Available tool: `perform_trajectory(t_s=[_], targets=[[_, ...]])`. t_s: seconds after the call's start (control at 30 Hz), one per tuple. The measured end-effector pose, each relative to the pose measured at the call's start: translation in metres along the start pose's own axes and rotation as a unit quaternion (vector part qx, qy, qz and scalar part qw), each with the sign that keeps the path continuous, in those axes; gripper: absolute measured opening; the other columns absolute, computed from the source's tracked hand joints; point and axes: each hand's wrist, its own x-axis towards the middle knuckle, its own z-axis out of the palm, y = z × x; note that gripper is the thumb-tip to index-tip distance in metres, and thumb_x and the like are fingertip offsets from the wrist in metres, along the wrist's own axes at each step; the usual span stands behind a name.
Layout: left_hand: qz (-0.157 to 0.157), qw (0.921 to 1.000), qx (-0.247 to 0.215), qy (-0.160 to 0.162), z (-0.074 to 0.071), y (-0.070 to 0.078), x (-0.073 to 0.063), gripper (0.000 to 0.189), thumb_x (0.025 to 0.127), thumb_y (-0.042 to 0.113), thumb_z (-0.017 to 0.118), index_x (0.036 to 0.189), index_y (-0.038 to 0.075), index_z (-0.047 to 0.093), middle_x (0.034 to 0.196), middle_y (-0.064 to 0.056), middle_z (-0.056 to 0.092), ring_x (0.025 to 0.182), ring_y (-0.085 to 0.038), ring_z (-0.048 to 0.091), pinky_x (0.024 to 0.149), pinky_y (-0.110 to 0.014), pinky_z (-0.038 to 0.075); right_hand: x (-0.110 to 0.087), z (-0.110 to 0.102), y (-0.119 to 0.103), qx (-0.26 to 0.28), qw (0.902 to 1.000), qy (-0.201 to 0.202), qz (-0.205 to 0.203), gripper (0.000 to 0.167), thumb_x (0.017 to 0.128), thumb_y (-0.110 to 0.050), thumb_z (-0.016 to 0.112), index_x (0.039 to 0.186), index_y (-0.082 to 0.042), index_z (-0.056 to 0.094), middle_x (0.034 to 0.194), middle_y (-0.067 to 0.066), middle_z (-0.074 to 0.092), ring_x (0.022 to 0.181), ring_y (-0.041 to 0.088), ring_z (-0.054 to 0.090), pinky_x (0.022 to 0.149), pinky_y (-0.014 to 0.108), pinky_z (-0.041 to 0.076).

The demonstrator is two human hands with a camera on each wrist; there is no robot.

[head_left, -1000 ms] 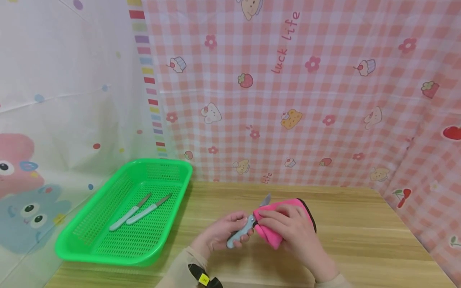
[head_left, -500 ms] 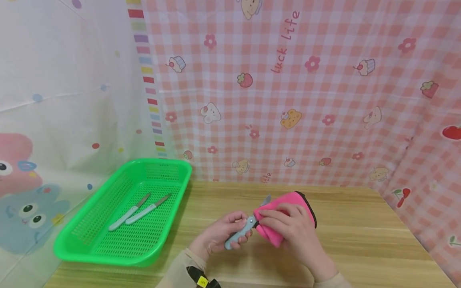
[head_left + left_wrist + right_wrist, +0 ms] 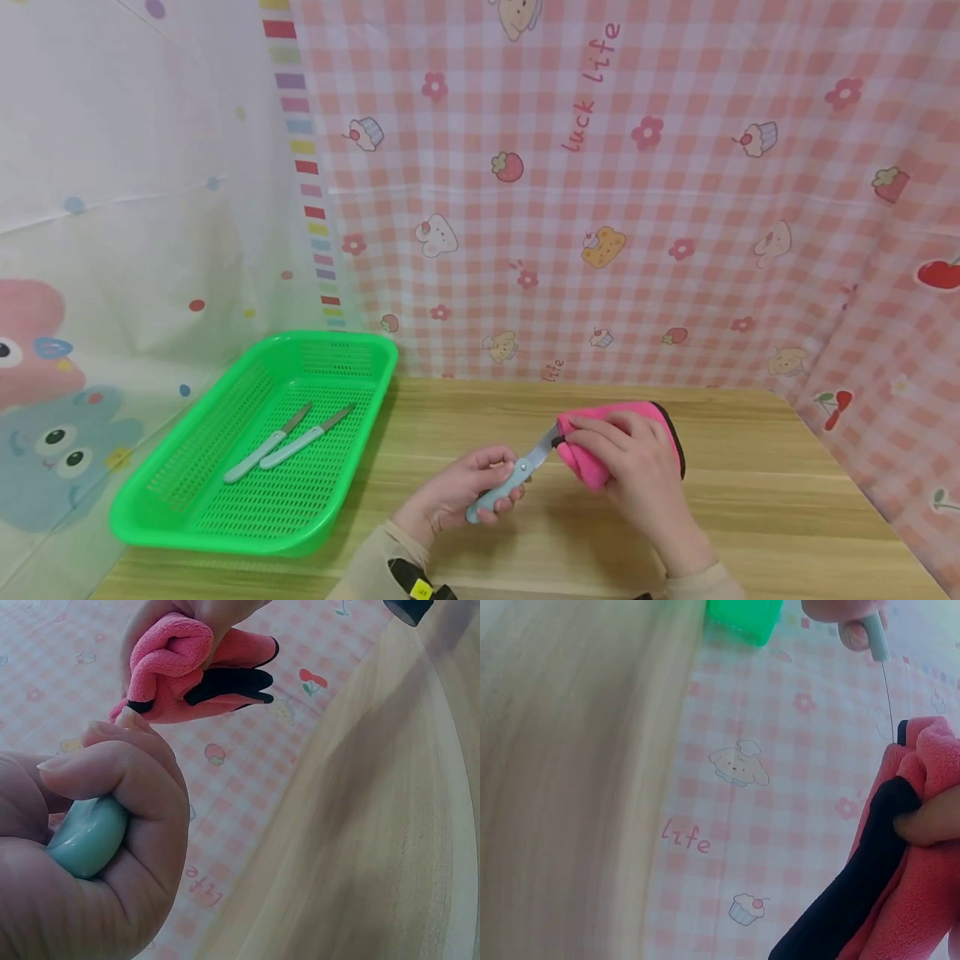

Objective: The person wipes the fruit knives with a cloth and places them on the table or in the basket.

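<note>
My left hand (image 3: 480, 483) grips the pale blue handle of a small knife (image 3: 501, 490), its blade pointing up and to the right. In the left wrist view the fingers curl round the handle's rounded end (image 3: 90, 838). My right hand (image 3: 637, 458) holds a folded pink cloth (image 3: 588, 467) with black edging, pinched over the blade's tip end. The tip is hidden in the cloth. From the right wrist view, the thin blade (image 3: 889, 701) runs edge-on from the handle into the fold of the cloth (image 3: 930, 757).
A green plastic basket (image 3: 367, 467) stands at the left of the wooden table (image 3: 750, 500). Two more knives with pale blue handles, one nearer the left (image 3: 255, 458) and one beside it (image 3: 294, 448), lie in it. A pink checked curtain (image 3: 555, 317) hangs behind the table.
My right hand has moved the cloth to the right along the blade, away from the handle. More blade shows near the handle, and the tip is now covered. The left hand stays nearly still.
</note>
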Motion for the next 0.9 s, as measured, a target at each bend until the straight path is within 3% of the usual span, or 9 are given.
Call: perform_trajectory(t_s=[0.17,0.27,0.37,0.5,0.9], targets=[[-0.011,0.9997,0.014,0.015,-0.001,0.002,-0.001,0.018,0.108,0.012,0.038,0.097,0.009,0.052,0.082,-0.004,0.056,0.06,-0.005,0.048,0.045,-0.012,0.036,-0.001,-0.004,0.003,-0.01,0.9998,-0.013,0.011,0.042,0.069,0.005,0.073,0.102,-0.02,0.076,0.109,-0.002,0.073,0.096,0.028,0.06,0.077,0.047,0.039],[-0.013,0.9995,0.016,0.024,-0.003,0.004,-0.003,0.017,0.108,0.013,0.039,0.098,0.008,0.052,0.083,-0.004,0.057,0.061,-0.005,0.048,0.046,-0.013,0.036,-0.001,-0.006,0.004,-0.006,0.9999,-0.008,0.012,0.034,0.074,-0.002,0.07,0.102,-0.019,0.075,0.109,-0.001,0.073,0.097,0.029,0.061,0.078,0.048,0.038],[-0.009,0.9994,0.01,0.031,-0.005,0.007,-0.004,0.017,0.108,0.013,0.038,0.099,0.008,0.052,0.082,-0.004,0.056,0.061,-0.005,0.048,0.046,-0.013,0.036,0.0,-0.008,0.006,-0.004,0.9999,0.006,0.014,0.019,0.088,-0.017,0.063,0.101,-0.019,0.075,0.107,0.0,0.073,0.097,0.03,0.061,0.077,0.049,0.037],[0.0,0.9994,0.008,0.033,-0.006,0.01,-0.005,0.019,0.108,0.013,0.036,0.099,0.007,0.052,0.082,-0.003,0.056,0.06,-0.005,0.048,0.045,-0.012,0.036,0.002,-0.011,0.006,-0.007,0.9995,0.026,0.015,0.029,0.101,-0.033,0.05,0.099,-0.02,0.076,0.108,-0.001,0.073,0.096,0.03,0.061,0.078,0.05,0.038],[0.0,0.999,0.005,0.044,-0.007,0.011,-0.005,0.02,0.108,0.013,0.036,0.101,0.008,0.054,0.082,-0.003,0.056,0.061,-0.006,0.048,0.045,-0.013,0.037,0.009,-0.012,-0.003,0.026,0.9994,0.023,-0.004,0.032,0.102,-0.038,0.05,0.103,-0.02,0.076,0.111,-0.005,0.072,0.095,0.029,0.06,0.081,0.048,0.038]])
